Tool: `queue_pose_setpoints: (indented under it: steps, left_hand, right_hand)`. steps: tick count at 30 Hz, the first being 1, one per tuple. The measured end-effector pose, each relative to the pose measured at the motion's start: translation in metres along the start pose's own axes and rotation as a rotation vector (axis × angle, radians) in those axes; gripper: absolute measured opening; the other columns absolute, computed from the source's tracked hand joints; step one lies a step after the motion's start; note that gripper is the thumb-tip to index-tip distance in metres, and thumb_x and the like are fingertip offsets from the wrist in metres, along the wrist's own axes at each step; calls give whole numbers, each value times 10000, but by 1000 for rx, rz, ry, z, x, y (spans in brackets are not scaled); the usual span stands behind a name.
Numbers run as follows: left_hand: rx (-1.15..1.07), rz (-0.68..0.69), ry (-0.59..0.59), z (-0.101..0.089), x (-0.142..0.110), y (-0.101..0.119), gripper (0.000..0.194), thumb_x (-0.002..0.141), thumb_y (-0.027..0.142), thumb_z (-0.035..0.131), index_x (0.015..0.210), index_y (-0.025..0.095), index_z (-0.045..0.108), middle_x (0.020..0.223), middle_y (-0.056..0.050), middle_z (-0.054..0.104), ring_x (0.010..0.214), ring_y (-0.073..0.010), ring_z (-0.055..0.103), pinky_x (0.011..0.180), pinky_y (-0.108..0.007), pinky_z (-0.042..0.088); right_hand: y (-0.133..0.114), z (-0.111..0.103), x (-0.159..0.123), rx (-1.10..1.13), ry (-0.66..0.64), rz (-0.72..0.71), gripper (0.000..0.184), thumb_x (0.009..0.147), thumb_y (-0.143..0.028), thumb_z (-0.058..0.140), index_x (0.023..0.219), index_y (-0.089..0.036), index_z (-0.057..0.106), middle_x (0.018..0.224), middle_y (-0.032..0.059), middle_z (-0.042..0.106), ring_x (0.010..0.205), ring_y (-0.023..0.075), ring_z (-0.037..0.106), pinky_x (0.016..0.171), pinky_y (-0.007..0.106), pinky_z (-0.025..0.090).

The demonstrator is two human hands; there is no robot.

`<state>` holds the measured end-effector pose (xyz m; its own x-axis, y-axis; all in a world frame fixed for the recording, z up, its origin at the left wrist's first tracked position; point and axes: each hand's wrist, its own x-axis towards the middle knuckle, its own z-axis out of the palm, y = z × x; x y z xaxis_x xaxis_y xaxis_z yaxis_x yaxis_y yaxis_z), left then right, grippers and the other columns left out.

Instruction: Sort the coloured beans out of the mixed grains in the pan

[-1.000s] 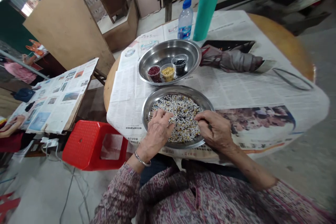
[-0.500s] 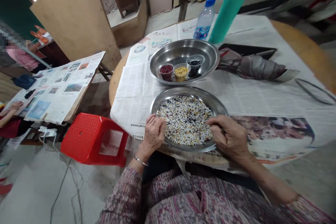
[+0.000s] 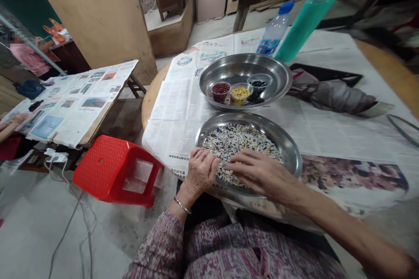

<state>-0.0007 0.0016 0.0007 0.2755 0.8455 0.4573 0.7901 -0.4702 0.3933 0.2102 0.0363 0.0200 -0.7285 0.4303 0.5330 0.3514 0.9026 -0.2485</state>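
Observation:
A shallow round steel tray [image 3: 296, 161] in front of me holds mixed white grains, black beans and yellow and red bits [image 3: 242, 139]. My left hand [image 3: 202, 168] is closed on the tray's near left rim, its fingers curled. Over the grains at the near side reaches my right hand [image 3: 257, 172], fingers stretched out and slightly apart; whether the tips touch the grains I cannot tell. Behind, a second steel basin [image 3: 275, 67] holds three small clear cups: one of red beans [image 3: 221, 91], one of yellow beans or kernels [image 3: 240, 94], one of black beans [image 3: 258, 85].
Newspaper [image 3: 170, 117] covers the round table. Beyond the basin stand a water bottle [image 3: 275, 30] and a teal bottle [image 3: 310, 17]; a folded grey umbrella [image 3: 340, 93] lies right. A red stool [image 3: 104, 165] is at my left, by another papered table [image 3: 75, 109] with people nearby.
My right hand has left the tray's right side, moved left over the grains and opened its fingers. My left hand stays at the rim. The view has shifted slightly.

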Motion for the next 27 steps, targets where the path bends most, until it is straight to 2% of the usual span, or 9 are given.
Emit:
queue_pose_setpoints:
  steps: [3, 6, 10, 13, 15, 18, 22, 27]
  left_hand:
    - [-11, -6, 33, 0, -1, 1, 329, 1065, 288, 333, 841, 203, 560, 852, -76, 629, 902, -222, 569, 893, -405, 492]
    - [-28, 20, 108, 1, 1, 1, 321, 1069, 325, 343, 853, 202, 546, 856, -73, 617, 884, -226, 553, 845, -397, 488]
    - [-52, 67, 177, 1, 3, 1, 317, 1077, 326, 350, 839, 207, 521, 814, -53, 599, 835, -213, 540, 811, -377, 473]
    - [-54, 58, 160, 1, 2, 1, 310, 1075, 319, 358, 840, 208, 528, 816, -53, 599, 841, -215, 536, 815, -379, 468]
    - [-51, 54, 146, 1, 2, 1, 310, 1074, 314, 359, 841, 207, 534, 818, -55, 598, 845, -216, 534, 821, -381, 466]
    - [-52, 61, 150, 1, 2, 0, 311, 1076, 308, 356, 840, 204, 529, 818, -55, 594, 842, -214, 530, 822, -377, 464]
    - [-50, 60, 159, 1, 2, 0, 317, 1078, 299, 352, 830, 204, 525, 814, -51, 588, 834, -211, 523, 818, -374, 463]
    - [-45, 58, 147, 0, 3, 0, 327, 1080, 293, 346, 824, 205, 529, 805, -47, 583, 830, -209, 524, 818, -372, 466]
  right_hand:
    - [-2, 15, 18, -65, -73, -101, 169, 903, -126, 578, 964, -234, 693, 1076, 65, 733, 1011, 249, 647, 862, 431, 563]
    - [18, 21, 22, -109, -92, -72, 166, 950, -179, 557, 998, -213, 712, 1118, 88, 726, 1088, 256, 627, 926, 439, 546]
    - [59, 15, 12, -147, -79, 167, 256, 993, -274, 503, 1058, -207, 742, 1171, 117, 713, 1129, 283, 610, 974, 476, 527]
    - [72, 11, 3, -177, -50, 379, 352, 1003, -345, 466, 1180, -190, 727, 1216, 158, 697, 1146, 326, 607, 980, 529, 517]
    - [68, 11, 1, -159, -70, 415, 376, 995, -387, 483, 1224, -190, 706, 1214, 164, 689, 1147, 333, 609, 988, 534, 510]
    - [53, 9, -2, -74, -140, 367, 333, 963, -414, 556, 1159, -186, 701, 1120, 147, 682, 1068, 298, 636, 919, 457, 542]
    - [31, 0, -6, 104, -249, 319, 198, 983, -289, 512, 993, -200, 689, 939, 86, 654, 848, 202, 653, 759, 338, 537]
    - [11, -20, -17, 217, -375, 343, 185, 984, -216, 509, 978, -206, 693, 938, 77, 665, 827, 174, 654, 744, 307, 507]
